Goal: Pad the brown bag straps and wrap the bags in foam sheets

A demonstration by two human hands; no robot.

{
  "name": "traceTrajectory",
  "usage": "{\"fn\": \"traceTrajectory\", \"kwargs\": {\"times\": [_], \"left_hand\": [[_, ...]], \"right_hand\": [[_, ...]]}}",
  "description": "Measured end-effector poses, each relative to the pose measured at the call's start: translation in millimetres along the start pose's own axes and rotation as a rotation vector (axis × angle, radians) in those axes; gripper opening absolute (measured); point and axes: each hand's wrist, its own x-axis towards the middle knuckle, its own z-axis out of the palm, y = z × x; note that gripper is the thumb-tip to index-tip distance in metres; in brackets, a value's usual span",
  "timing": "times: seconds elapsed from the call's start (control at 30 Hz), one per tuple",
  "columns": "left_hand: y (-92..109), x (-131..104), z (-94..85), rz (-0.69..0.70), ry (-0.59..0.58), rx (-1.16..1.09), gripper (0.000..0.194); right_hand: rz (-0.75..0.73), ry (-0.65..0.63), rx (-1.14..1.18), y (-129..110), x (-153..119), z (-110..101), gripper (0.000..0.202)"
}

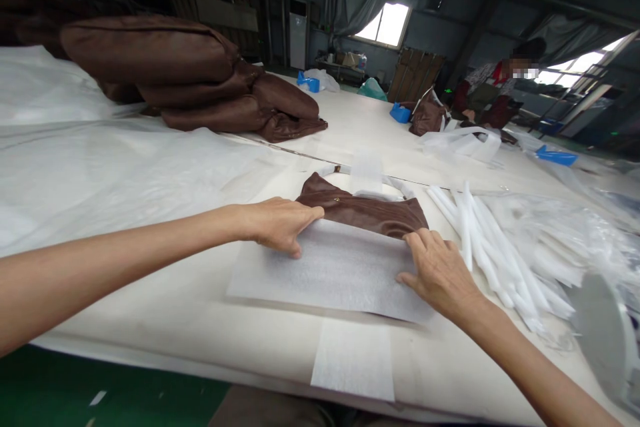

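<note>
A brown bag (367,212) lies on the white table (210,320), its wrapped handle (400,183) pointing away from me. A white foam sheet (345,270) covers its near part. My left hand (283,221) pinches the sheet's far left edge beside the bag. On the right, my right hand (435,267) holds the sheet's far right corner, with fingers bent over it and the thumb below. One foam strip (354,357) sticks out from under the sheet toward the table's front edge; another (367,172) stands at the handle.
Brown bags (200,80) are piled at the back left beside plastic sheeting (125,173). White foam tubes (485,253), clear plastic bags (560,233) and a grey round object (603,333) lie to the right. Across the table a person (493,90) stands near another brown bag (429,113).
</note>
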Motion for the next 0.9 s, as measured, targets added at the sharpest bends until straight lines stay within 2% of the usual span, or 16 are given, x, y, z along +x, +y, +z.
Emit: {"fn": "traceTrajectory", "kwargs": {"times": [0.27,0.4,0.47,0.53,0.63,0.73,0.8,0.9], "left_hand": [[-2,-5,7.6,-0.003,0.047,-0.014,0.029],[-2,-10,7.2,0.009,0.043,0.002,0.03],[-2,-12,16.3,0.051,0.089,0.067,0.029],[-1,-15,36.6,0.12,0.232,0.185,0.026],[-2,-18,80.6,0.257,0.603,0.348,0.025],[-4,-15,115.5,0.329,0.896,0.358,0.029],[-5,-13,124.8,0.318,0.959,0.326,0.032],[-6,-11,125.0,0.318,0.924,0.296,0.034]], "right_hand": [[-0.04,-0.058,0.004,2,4,0,0.045],[-0.103,0.02,0.004,3,2,1,0.042],[-0.131,0.098,-0.033,1,-4,8,0.032],[-0.148,0.22,-0.068,-4,-16,21,0.02],[-0.155,0.426,-0.044,-16,-39,46,0.031],[-0.119,0.52,0.058,-25,-56,65,0.036],[-0.131,0.535,0.132,-27,-62,70,0.032],[-0.175,0.533,0.198,-25,-66,72,0.025]]}}
